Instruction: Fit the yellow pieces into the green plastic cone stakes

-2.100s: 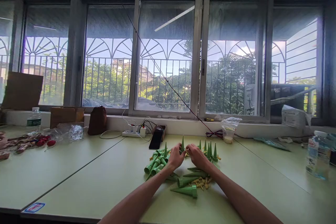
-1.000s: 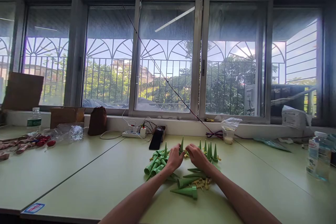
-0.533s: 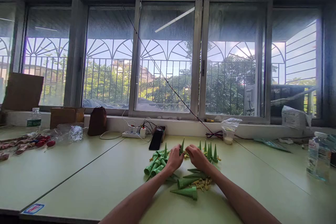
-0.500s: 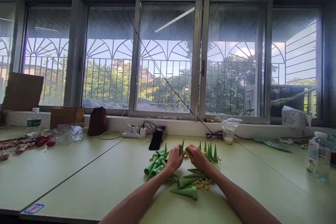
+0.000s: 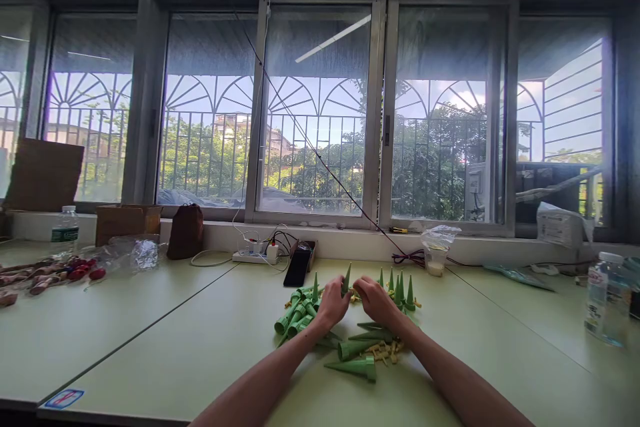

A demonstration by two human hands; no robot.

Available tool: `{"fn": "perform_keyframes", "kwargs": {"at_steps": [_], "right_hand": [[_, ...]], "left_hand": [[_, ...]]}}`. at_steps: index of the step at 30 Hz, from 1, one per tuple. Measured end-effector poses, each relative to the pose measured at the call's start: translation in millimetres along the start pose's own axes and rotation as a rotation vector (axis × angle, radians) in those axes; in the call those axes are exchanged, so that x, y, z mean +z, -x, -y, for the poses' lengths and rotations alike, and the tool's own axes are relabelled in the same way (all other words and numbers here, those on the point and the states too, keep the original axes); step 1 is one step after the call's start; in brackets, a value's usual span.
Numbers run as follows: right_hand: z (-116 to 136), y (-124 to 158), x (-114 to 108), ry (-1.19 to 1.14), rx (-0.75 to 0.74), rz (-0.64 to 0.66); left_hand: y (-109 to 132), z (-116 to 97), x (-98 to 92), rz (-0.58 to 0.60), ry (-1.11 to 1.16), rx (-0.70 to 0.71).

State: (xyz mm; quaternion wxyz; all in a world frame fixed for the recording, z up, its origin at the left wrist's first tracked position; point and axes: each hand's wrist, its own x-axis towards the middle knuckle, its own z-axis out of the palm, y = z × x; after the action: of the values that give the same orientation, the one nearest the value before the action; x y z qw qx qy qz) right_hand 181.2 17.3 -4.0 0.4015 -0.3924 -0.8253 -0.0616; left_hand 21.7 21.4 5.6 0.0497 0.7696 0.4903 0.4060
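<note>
My left hand (image 5: 334, 303) is closed around a green plastic spike (image 5: 347, 279), its tip pointing up. Close by on the right, my right hand (image 5: 376, 299) has its fingers pinched together; whatever they hold, if anything, is hidden. A heap of green spikes (image 5: 299, 319) lies left of my left hand. Beyond my right hand several green spikes (image 5: 409, 293) stand upright with small yellow pieces around their bases. Between my forearms are more lying spikes (image 5: 354, 367) and a small pile of yellow branched pieces (image 5: 385, 351).
Behind the hands are a phone (image 5: 298, 268), a power strip (image 5: 247, 257) with cables and a plastic cup (image 5: 435, 257). A clear bottle (image 5: 605, 300) stands at the right. Red-tipped items (image 5: 77, 271), a brown pouch (image 5: 185, 232) and a cardboard box (image 5: 127, 223) are at the left.
</note>
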Motion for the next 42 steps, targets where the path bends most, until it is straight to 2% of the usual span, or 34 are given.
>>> {"fn": "perform_keyframes", "kwargs": {"at_steps": [11,21,35,42], "right_hand": [[-0.5,0.0,0.0,0.009,-0.031,-0.016],[-1.7,-0.7,1.5,-0.004,-0.037,-0.019],[-1.2,-0.7,1.3,-0.007,-0.041,-0.033],[-3.3,-0.1,3.3,-0.029,-0.033,-0.026]], "left_hand": [[-1.4,1.5,0.4,0.041,-0.031,-0.02],[-2.9,7.3,5.3,0.028,-0.033,-0.033],[-1.8,3.1,1.5,0.055,-0.036,-0.073],[-0.9,2.1,0.9,0.036,-0.058,-0.034]]}}
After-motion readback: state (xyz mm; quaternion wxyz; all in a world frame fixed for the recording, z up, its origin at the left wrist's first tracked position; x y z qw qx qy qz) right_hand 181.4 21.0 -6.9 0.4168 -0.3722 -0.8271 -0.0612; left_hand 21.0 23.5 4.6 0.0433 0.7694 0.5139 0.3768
